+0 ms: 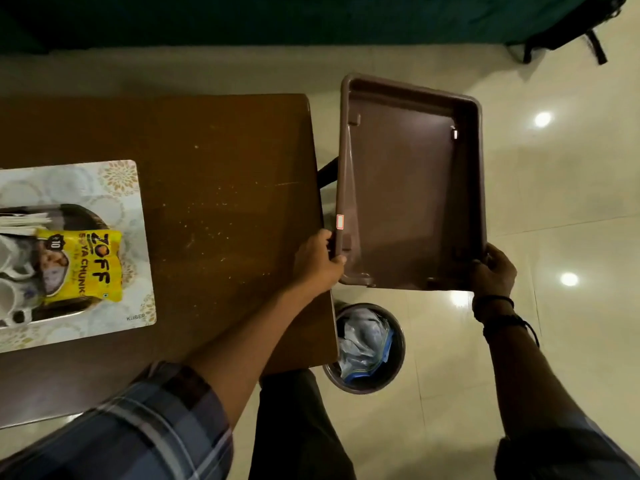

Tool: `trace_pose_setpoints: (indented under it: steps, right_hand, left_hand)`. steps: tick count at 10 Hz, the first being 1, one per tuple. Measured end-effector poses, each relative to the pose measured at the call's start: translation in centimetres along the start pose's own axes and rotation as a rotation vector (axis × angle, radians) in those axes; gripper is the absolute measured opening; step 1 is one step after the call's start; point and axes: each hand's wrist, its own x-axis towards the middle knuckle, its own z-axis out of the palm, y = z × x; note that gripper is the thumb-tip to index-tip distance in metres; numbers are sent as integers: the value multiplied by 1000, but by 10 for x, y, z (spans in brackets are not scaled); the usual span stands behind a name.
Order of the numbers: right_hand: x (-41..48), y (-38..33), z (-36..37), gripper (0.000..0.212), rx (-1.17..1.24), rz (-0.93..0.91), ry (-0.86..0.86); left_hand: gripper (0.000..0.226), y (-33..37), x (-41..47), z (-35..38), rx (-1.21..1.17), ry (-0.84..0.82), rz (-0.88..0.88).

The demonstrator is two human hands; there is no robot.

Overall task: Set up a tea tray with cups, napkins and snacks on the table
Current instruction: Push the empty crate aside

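Head view: brown tray [408, 188] is held empty, tilted, off the table's [207, 188] right edge; left hand [320, 263] and right hand [493, 271] fingers clamped on its near corners. Snack packet [83, 268], cups [10, 275], napkins [20, 221] lie at left edge on mat [121, 188]; loading not begun. Bin [367, 348] stands below.

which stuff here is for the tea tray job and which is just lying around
For the job:
brown tray, held in both hands
white cups
yellow snack packet
napkins
table

Just lying about:
waste bin on the floor
dark backpack at top right
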Motion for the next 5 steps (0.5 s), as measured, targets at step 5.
trace_pose_setpoints:
  steps: [5]
  right_hand:
    - [-7, -8, 29, 72, -300, -18, 118]
  left_hand:
    - [72, -29, 1, 8, -140, -331, 34]
